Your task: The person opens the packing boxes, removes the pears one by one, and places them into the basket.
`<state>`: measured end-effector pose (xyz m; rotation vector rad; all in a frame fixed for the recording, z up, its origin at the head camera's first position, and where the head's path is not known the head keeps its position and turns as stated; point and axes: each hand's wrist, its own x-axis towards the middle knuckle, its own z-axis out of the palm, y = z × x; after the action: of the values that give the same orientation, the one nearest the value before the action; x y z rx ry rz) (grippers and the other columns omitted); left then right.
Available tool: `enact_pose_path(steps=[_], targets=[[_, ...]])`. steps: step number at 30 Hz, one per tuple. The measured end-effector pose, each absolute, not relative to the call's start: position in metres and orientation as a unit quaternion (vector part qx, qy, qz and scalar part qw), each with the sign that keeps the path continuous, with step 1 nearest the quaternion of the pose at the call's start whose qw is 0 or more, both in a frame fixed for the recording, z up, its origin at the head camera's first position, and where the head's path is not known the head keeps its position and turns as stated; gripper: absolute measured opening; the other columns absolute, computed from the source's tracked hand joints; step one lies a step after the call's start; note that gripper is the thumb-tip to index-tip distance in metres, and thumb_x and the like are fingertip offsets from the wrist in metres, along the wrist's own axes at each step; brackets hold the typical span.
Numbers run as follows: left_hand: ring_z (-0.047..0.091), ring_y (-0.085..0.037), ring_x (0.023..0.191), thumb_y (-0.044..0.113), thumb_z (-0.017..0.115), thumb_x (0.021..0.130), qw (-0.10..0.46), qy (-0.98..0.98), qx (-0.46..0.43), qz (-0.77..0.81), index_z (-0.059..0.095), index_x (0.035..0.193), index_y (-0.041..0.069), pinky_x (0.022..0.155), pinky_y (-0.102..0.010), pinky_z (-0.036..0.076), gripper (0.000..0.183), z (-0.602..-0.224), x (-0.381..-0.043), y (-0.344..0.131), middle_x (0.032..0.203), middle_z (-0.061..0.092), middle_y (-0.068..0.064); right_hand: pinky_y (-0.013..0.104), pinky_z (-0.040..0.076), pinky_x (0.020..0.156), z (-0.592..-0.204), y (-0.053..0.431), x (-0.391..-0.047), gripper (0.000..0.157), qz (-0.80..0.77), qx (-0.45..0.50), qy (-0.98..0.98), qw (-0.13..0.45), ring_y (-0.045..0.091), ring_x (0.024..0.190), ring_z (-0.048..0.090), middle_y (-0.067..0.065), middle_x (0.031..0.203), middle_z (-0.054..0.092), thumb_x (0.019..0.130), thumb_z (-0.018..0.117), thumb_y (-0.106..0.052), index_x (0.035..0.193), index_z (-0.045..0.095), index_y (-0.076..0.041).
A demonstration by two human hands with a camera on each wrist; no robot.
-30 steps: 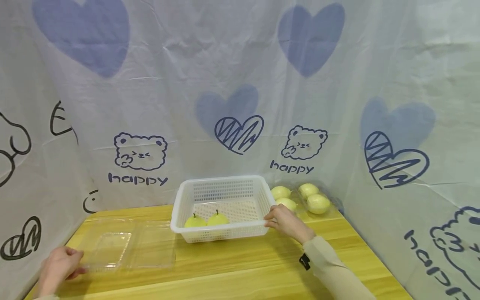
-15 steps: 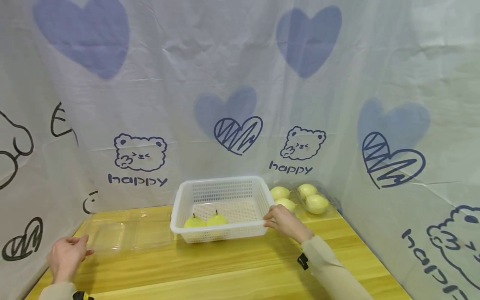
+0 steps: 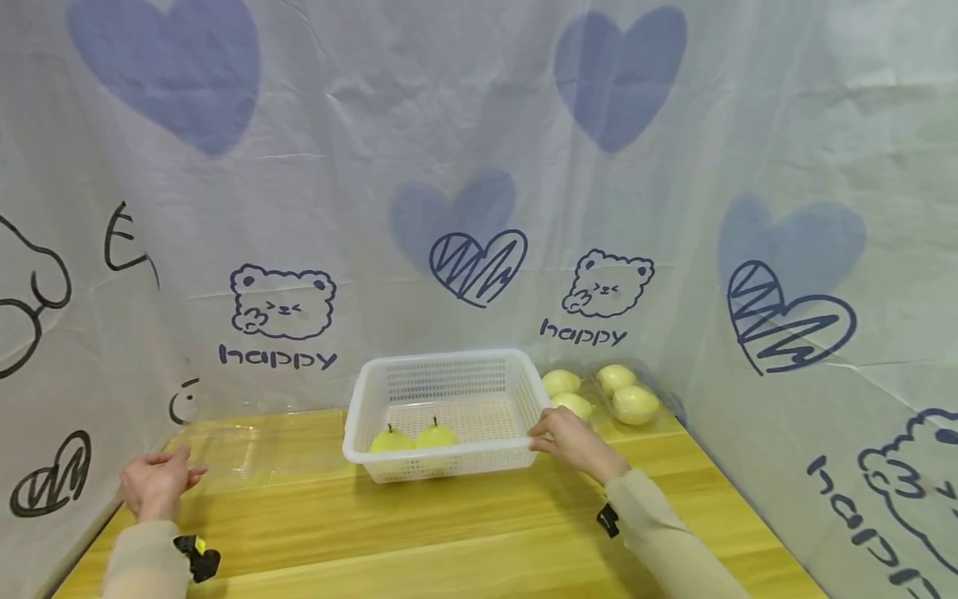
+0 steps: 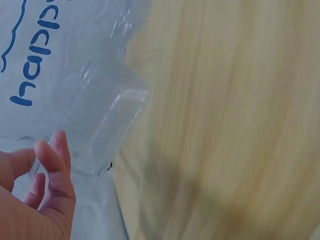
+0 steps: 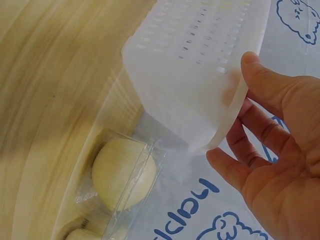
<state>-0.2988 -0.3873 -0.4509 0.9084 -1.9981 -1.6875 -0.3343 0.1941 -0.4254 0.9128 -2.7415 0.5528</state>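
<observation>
At the left of the table, my left hand (image 3: pixel 159 482) pinches the edge of a clear plastic clamshell box (image 3: pixel 243 453) between thumb and fingers. The box lies spread out with its lid unfolded, and the left wrist view shows its thin transparent edge (image 4: pixel 120 107). My right hand (image 3: pixel 575 443) grips the front right corner of a white perforated plastic basket (image 3: pixel 479 451), thumb on one side of the rim and fingers on the other. Two yellow-green pears (image 3: pixel 436 437) with dark stems sit in the front left of the basket; its front wall partly hides them.
Behind and right of the basket, several pale yellow pears (image 3: pixel 634 405) lie in clear plastic packaging (image 5: pixel 137 187). The wooden table (image 3: pixel 419 532) stretches toward me. A printed cloth (image 3: pixel 464 166) walls in the back and both sides.
My left hand has moved away from me and slightly right, sliding the clear clamshell box toward the back cloth. My right hand and the basket have stayed in place.
</observation>
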Motion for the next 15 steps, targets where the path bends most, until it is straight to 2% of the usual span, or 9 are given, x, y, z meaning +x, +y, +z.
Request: enact_pose_path(steps=[1,2,9,15], targets=[[0.06,-0.004,0.041,0.027,0.055,0.098,0.19,-0.697,0.322,-0.612,0.05,0.101,0.006,0.045,-0.023,0.052,0.022,-0.451,-0.301,-0.387,0.041,0.056,0.014,0.033,0.052,0.076,-0.425,0.194,-0.334,0.02,0.187,0.308,-0.928,0.1,0.015,0.081,0.06,0.003,0.09,0.069,0.087,0.073,-0.016,0.101,0.077,-0.003],[0.06,-0.003,0.041,0.027,0.055,0.098,0.194,-0.691,0.321,-0.618,0.05,0.101,0.006,0.044,-0.022,0.051,0.021,-0.451,-0.302,-0.387,0.042,0.056,0.014,0.033,0.051,0.077,-0.426,0.194,-0.334,0.02,0.186,0.308,-0.928,0.1,0.015,0.081,0.06,0.003,0.09,0.069,0.087,0.073,-0.017,0.101,0.077,-0.003],[0.059,0.0,0.043,0.022,0.054,0.098,0.201,-0.666,0.335,-0.636,0.052,0.099,0.013,0.045,-0.02,0.05,0.008,-0.45,-0.308,-0.394,0.044,0.054,0.019,0.037,0.049,0.08,-0.424,0.193,-0.331,0.019,0.179,0.308,-0.928,0.106,0.016,0.083,0.059,0.002,0.092,0.07,0.087,0.072,-0.017,0.1,0.077,-0.005],[0.06,-0.001,0.046,0.019,0.052,0.099,0.199,-0.641,0.345,-0.656,0.051,0.097,0.014,0.048,-0.021,0.052,0.005,-0.448,-0.308,-0.4,0.047,0.053,0.018,0.035,0.052,0.078,-0.425,0.194,-0.332,0.018,0.186,0.305,-0.929,0.103,0.016,0.083,0.061,0.003,0.092,0.07,0.087,0.072,-0.015,0.1,0.077,-0.004]])
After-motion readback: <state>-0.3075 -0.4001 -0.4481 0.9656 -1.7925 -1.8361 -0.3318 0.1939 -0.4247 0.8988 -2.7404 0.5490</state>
